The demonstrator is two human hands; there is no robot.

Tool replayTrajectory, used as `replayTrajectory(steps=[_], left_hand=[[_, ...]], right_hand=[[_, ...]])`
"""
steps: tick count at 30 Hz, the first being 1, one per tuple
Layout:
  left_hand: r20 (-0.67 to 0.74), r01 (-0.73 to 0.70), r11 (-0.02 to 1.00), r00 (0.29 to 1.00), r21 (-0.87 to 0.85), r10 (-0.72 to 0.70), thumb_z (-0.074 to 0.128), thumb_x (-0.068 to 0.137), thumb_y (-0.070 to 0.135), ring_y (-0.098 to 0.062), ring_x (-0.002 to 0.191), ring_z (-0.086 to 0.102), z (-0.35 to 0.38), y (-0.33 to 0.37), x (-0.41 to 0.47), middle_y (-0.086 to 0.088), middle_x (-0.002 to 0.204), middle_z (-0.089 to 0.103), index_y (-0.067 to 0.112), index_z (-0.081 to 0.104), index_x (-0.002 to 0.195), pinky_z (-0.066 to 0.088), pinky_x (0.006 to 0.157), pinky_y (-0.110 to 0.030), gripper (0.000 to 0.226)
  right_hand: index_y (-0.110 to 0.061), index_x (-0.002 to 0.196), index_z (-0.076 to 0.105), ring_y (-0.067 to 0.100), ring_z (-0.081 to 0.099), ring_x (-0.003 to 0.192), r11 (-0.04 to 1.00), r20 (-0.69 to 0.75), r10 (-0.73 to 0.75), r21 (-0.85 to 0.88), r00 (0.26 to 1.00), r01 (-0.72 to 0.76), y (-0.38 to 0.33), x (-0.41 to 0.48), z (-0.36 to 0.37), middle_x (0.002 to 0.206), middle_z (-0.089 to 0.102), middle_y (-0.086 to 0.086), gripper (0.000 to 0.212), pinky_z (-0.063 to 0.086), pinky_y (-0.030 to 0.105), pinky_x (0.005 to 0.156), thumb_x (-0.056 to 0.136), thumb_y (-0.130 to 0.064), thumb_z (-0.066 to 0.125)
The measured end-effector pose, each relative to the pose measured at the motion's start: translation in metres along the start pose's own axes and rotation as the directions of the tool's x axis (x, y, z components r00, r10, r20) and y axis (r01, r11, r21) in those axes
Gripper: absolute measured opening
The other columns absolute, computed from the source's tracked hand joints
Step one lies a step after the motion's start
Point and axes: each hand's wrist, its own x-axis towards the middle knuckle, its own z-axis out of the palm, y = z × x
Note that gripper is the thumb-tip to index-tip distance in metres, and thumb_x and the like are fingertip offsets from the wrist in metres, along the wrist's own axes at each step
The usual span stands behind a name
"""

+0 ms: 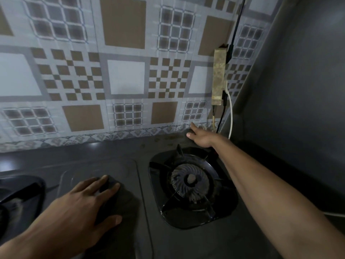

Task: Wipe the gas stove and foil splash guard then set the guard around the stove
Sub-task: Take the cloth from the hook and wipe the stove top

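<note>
The grey gas stove (pixel 104 165) fills the lower view, with its right burner (pixel 190 181) under black pan supports. My left hand (pixel 82 204) lies palm down on the stove's middle panel, pressing what looks like a dark grey cloth (pixel 127 200). My right hand (pixel 202 138) reaches past the right burner with fingers apart. Its fingertips touch the bottom right edge of the tile-patterned foil splash guard (pixel 127 77), which stands upright in creased panels along the back.
The left burner's black support (pixel 20 191) shows at the left edge. A grimy power strip (pixel 218 77) hangs on the wall with black and white cables (pixel 231 116) running down behind the stove. A grey side wall (pixel 298 81) closes the right.
</note>
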Motion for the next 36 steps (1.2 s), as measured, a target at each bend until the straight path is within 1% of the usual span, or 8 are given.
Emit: replayTrajectory(steps=[5,12,16,25,28,30,33,36], left_hand=[[0.063,0.007,0.999,0.998,0.043,-0.01,-0.01,0.046,0.096,-0.007,0.15,0.009,-0.016,0.011,-0.003,0.021,0.163,0.001,0.06,0.008,0.147,0.03,0.116,-0.028,0.109],[0.057,0.091,0.994,0.994,0.061,-0.094,0.028,0.067,0.094,-0.017,0.15,0.015,-0.026,-0.001,-0.008,0.008,0.165,0.011,0.039,0.018,0.155,0.026,0.118,-0.034,0.104],[0.103,0.125,0.992,0.986,0.036,-0.128,0.032,0.068,0.093,-0.018,0.152,0.012,-0.028,0.001,-0.009,0.007,0.165,0.01,0.038,0.014,0.155,0.03,0.116,-0.037,0.104],[0.109,0.126,0.992,0.986,0.032,-0.128,0.031,0.068,0.093,-0.02,0.152,0.011,-0.026,0.0,-0.01,0.006,0.166,0.009,0.038,0.013,0.156,0.03,0.118,-0.041,0.105],[0.116,0.124,0.992,0.985,0.036,-0.127,0.032,0.068,0.093,-0.02,0.152,0.012,-0.026,-0.002,-0.009,0.006,0.166,0.009,0.038,0.014,0.155,0.03,0.118,-0.041,0.105],[0.117,0.122,0.992,0.985,0.042,-0.126,0.032,0.067,0.093,-0.02,0.152,0.011,-0.025,-0.002,-0.009,0.005,0.166,0.009,0.039,0.013,0.156,0.031,0.118,-0.041,0.105],[0.134,0.122,0.991,0.983,0.049,-0.127,0.03,0.068,0.093,-0.02,0.152,0.01,-0.027,-0.002,-0.009,0.005,0.166,0.007,0.038,0.011,0.156,0.031,0.117,-0.042,0.105],[0.133,0.122,0.992,0.983,0.044,-0.127,0.029,0.067,0.093,-0.021,0.152,0.008,-0.026,-0.002,-0.01,0.005,0.166,0.005,0.038,0.01,0.156,0.029,0.118,-0.041,0.106]], right_hand=[[-0.018,0.153,0.011,0.035,0.033,0.143,1.0,-0.061,0.006,0.008,0.998,-0.006,-0.006,-0.001,0.003,0.163,0.02,0.011,0.068,0.032,0.048,0.112,0.101,-0.052,0.039],[-0.028,0.159,0.005,0.037,-0.009,0.151,0.978,-0.044,0.117,-0.17,0.992,-0.123,-0.022,0.001,0.018,0.166,-0.013,0.01,0.07,0.003,0.058,0.12,0.1,-0.062,0.021],[-0.023,0.159,0.004,0.033,-0.009,0.152,0.968,0.006,0.063,-0.243,0.998,-0.06,-0.059,-0.012,0.027,0.166,-0.009,0.011,0.064,0.001,0.053,0.122,0.105,-0.053,0.02],[-0.002,0.15,0.034,0.034,0.04,0.137,0.916,-0.017,0.028,-0.4,0.999,-0.032,-0.117,-0.034,0.04,0.155,0.036,0.018,0.048,0.034,0.039,0.111,0.107,-0.024,0.033],[-0.01,0.155,0.024,0.034,0.028,0.145,0.908,0.005,0.082,-0.413,0.997,-0.073,-0.108,-0.017,0.036,0.162,0.022,0.014,0.065,0.026,0.042,0.117,0.101,-0.046,0.03],[-0.02,0.158,0.014,0.038,0.014,0.15,0.895,0.025,0.19,-0.415,0.981,-0.163,-0.093,0.007,0.035,0.166,0.009,0.012,0.092,0.017,0.055,0.119,0.081,-0.071,0.022],[-0.023,0.157,0.005,0.045,0.008,0.148,0.926,0.079,0.26,-0.304,0.962,-0.225,-0.058,0.095,0.048,0.166,-0.001,0.014,0.113,0.013,0.065,0.115,0.062,-0.082,0.026],[-0.033,0.156,0.001,0.043,-0.001,0.15,0.924,0.121,0.288,-0.297,0.95,-0.243,-0.071,0.113,0.058,0.166,-0.008,0.01,0.164,-0.002,0.068,0.112,0.01,-0.109,0.012]])
